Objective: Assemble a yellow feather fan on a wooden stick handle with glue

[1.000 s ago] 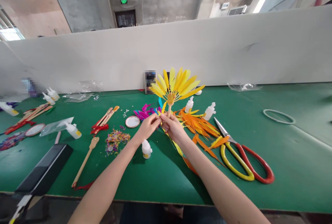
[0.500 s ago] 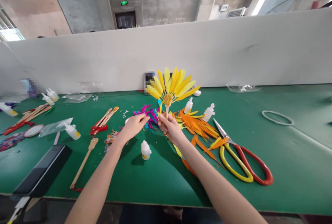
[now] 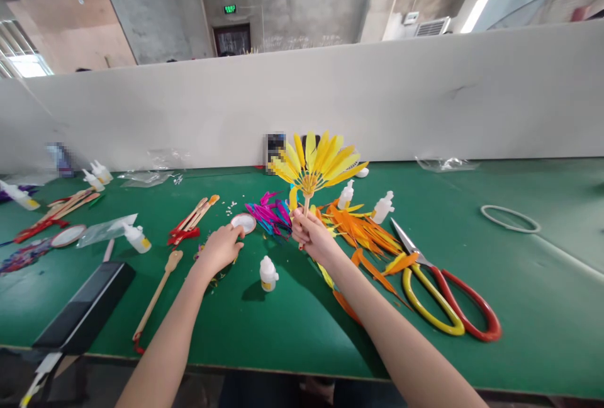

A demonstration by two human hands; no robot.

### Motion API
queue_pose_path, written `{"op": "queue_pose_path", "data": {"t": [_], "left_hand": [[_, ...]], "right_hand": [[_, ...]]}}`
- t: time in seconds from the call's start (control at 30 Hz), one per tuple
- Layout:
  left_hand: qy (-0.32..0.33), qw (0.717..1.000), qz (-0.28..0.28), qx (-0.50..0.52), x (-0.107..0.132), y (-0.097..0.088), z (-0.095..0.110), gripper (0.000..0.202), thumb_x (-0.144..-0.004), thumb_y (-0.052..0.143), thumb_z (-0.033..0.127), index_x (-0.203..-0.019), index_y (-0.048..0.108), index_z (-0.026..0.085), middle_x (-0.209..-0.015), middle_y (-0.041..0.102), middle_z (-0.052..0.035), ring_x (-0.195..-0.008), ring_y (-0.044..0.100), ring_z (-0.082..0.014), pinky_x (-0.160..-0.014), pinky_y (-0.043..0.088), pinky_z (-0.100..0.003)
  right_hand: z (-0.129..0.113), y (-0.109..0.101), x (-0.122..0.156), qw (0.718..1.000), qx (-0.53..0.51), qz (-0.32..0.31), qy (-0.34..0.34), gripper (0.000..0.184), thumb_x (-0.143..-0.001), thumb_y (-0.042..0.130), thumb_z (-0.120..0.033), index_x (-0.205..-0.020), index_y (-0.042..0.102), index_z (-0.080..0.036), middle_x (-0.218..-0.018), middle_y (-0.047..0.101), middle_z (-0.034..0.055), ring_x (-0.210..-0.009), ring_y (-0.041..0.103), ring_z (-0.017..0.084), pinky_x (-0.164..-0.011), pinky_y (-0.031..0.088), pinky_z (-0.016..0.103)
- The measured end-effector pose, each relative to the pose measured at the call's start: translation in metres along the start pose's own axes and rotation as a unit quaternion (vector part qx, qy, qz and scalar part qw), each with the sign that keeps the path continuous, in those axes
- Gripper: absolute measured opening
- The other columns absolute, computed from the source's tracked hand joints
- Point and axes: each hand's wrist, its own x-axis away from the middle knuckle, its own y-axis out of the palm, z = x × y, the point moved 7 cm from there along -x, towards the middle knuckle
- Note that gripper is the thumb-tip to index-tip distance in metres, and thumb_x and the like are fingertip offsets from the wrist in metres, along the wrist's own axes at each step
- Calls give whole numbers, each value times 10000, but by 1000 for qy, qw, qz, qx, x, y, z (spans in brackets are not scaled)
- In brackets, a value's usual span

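Grasping fan almost upright by its stick with right hand, well behind front edge of desk, probably to keep feathers uncrushed. Holding left hand close to round dish, loosely bent; impossible to see if grasping anything. Spread in half circle, pale and deep yellow.

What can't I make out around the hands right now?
In the head view:
- Colourful scraps: mostly covered by the left hand and forearm.
- Whether that hand holds anything: its back hides the palm.
- Part of the handle of the yellow feather fan: wrapped by the right hand.
- Label on the nearest white bottle: too small to read.
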Motion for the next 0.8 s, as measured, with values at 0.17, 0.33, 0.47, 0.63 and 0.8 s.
{"op": "queue_pose_path", "data": {"t": [0.17,0.33,0.47,0.63,0.8], "left_hand": [[11,985,68,158,-6,-10,6,275,-781,443,327,-552,462,176,-631,520,-27,-640,499,-160,-604,330,-260],[52,889,55,452,-22,-19,41,209,-735,492,379,-757,546,178,-714,563,-3,-663,494,-124,-629,368,-238],[71,832,35,549,-35,-20,69,176,-698,520,334,-655,515,162,-615,506,29,-594,460,-96,-588,354,-223],[10,804,69,590,-39,-7,62,192,-680,535,309,-590,450,163,-513,448,52,-503,408,-79,-520,313,-218],[-34,782,118,611,-35,-5,44,187,-671,553,305,-593,458,165,-488,446,58,-491,417,-71,-530,334,-212]], "right_hand": [[2,-1,-1,1000,-5,-8,11,309,-579,708,-380,-666,492,-177,-459,391,-91,-336,188,6,-347,125,191],[7,5,2,998,2,-44,44,330,-576,703,-432,-628,516,-164,-443,379,-89,-337,176,5,-346,123,193],[13,11,4,994,20,-77,75,342,-552,722,-434,-604,530,-155,-431,398,-88,-331,171,-1,-348,107,190],[13,6,2,997,4,-36,71,371,-549,699,-484,-665,572,-155,-544,503,-63,-323,201,-17,-346,109,184],[11,-8,-1,998,-16,42,45,356,-510,729,-424,-707,587,-164,-531,498,-74,-322,206,-12,-333,132,188]]}}
